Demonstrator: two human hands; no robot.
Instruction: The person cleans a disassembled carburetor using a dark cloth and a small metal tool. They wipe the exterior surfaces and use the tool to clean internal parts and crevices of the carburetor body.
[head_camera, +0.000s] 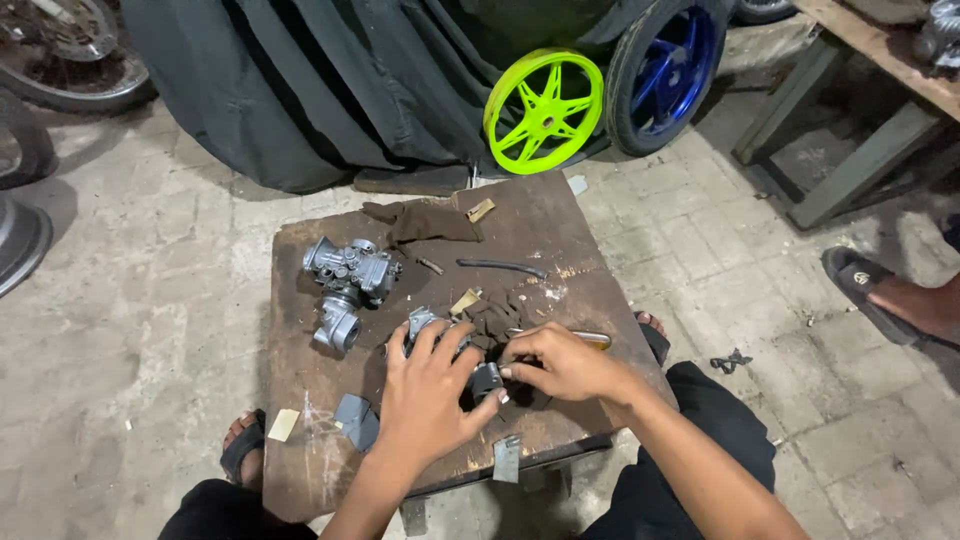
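Item: small carburettor work, in progress on a low, scarred wooden desk (300, 460), person seated on the floor behind it.

Far left of the desk top: a grey metal carburettor body (348, 283) is lying on its side, untouched, well apart from both hands.

Left hand (428, 392): fingers are spreading over a second grey metal part (421, 322), pressing it down; the grip is loose and mostly open, steadying rather than clutching.

Between the hands: a small dark cylindrical piece (486, 380) is sitting near the front middle of the desk, dull, stubby, rounded. It appears to be the piece being fitted or freed.

Right hand (565, 362): fingertips are pinching at that cylinder, the grip nearly closed on it. Just beyond, a yellow-handled tool (588, 339) is lying touching a brown rag (498, 312).

Judgement: a small-part step is under way; the next move probably calls for a fine fingertip twist while the left hand is holding firm.
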